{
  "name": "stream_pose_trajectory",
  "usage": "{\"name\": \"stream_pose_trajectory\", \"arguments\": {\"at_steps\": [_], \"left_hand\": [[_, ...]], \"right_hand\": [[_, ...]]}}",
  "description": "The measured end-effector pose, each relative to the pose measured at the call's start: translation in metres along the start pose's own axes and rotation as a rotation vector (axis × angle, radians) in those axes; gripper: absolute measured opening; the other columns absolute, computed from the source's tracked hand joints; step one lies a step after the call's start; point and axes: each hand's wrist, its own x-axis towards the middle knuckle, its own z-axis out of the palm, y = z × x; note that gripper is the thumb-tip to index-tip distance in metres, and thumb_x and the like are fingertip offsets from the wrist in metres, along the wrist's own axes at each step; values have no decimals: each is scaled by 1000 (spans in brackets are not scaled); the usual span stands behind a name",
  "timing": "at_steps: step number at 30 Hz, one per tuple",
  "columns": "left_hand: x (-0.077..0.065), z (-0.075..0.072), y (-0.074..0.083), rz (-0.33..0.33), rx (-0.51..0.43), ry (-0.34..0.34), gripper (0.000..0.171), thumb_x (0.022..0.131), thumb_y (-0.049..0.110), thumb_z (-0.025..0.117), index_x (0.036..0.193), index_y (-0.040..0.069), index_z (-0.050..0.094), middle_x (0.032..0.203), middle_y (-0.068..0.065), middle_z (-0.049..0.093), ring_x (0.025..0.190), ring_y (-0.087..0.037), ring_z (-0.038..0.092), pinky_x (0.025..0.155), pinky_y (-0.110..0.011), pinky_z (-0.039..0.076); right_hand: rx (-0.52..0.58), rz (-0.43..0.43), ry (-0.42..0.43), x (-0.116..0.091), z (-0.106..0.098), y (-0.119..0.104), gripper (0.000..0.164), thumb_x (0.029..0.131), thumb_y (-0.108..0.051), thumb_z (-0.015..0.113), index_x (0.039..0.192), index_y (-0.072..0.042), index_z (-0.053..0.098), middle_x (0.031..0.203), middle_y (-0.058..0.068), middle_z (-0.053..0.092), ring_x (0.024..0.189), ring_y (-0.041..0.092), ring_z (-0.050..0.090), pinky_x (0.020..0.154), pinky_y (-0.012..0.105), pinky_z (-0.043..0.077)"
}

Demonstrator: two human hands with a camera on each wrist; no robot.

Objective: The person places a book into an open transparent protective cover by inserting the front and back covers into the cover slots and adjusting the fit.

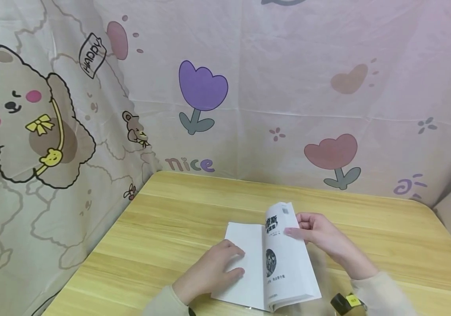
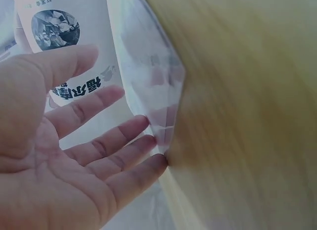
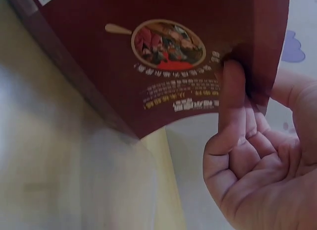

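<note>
A paperback book (image 1: 290, 263) lies opened on the wooden table, its title page printed with black Chinese characters and a dark oval picture. My left hand (image 1: 213, 267) rests at the blank white left-hand leaf (image 1: 249, 263); in the left wrist view its fingers (image 2: 121, 138) are spread, tips touching the leaf's edge. On the other side, my right hand (image 1: 320, 232) pinches the page block near its outer edge, thumb on the title page and fingers behind. The right wrist view shows the dark red back cover (image 3: 109, 51), with a magnifying-glass picture, bent by those fingers (image 3: 233, 96).
The light wooden table (image 1: 162, 228) reaches back to a printed cloth (image 1: 257, 87) with flowers and bears, which also hangs along the left. A small black object with a yellow label (image 1: 353, 300) is beside the right sleeve. Something translucent (image 1: 322, 267) shows just right of the book.
</note>
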Motion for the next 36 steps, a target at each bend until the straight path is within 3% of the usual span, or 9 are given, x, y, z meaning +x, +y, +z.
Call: {"name": "stream_pose_trajectory", "arguments": {"at_steps": [7, 12, 21, 28, 36], "left_hand": [[4, -2, -5, -49, -164, 6, 40, 104, 41, 69, 133, 13, 72, 122, -3, 76, 115, -22, 71, 103, -47, 59], [4, -4, -9, -56, -243, -10, 45, 107, 49, 62, 135, 15, 70, 117, 4, 78, 117, -21, 72, 106, -52, 57], [10, -12, -5, -128, -351, -5, 62, 111, 51, 53, 155, 7, 53, 112, 2, 75, 106, -13, 71, 96, -35, 61], [8, -13, 0, -150, -417, -5, 62, 111, 50, 54, 154, 6, 54, 109, 0, 76, 98, -10, 71, 86, -29, 60], [5, -13, 1, -167, -518, -41, 61, 111, 49, 54, 154, 6, 55, 109, -6, 80, 85, -9, 74, 78, -29, 62]], "right_hand": [[-6, 15, 43, 8, 15, -8, 31, 100, -17, 73, 114, 9, 62, 97, 8, 80, 84, 15, 78, 71, 30, 63], [7, 14, 54, 15, 26, -10, 31, 100, -17, 73, 113, 9, 62, 98, 7, 80, 84, 14, 77, 71, 30, 64], [26, 26, 71, 28, 47, -9, 31, 99, -15, 73, 113, 10, 61, 98, 9, 79, 85, 14, 75, 72, 29, 64], [10, 44, 100, 35, 63, -5, 33, 98, -17, 75, 115, 9, 62, 96, 8, 78, 84, 14, 73, 70, 29, 63], [15, 45, 111, 40, 77, 3, 25, 98, -13, 74, 105, 7, 62, 80, 1, 71, 73, 11, 71, 66, 27, 64]]}}
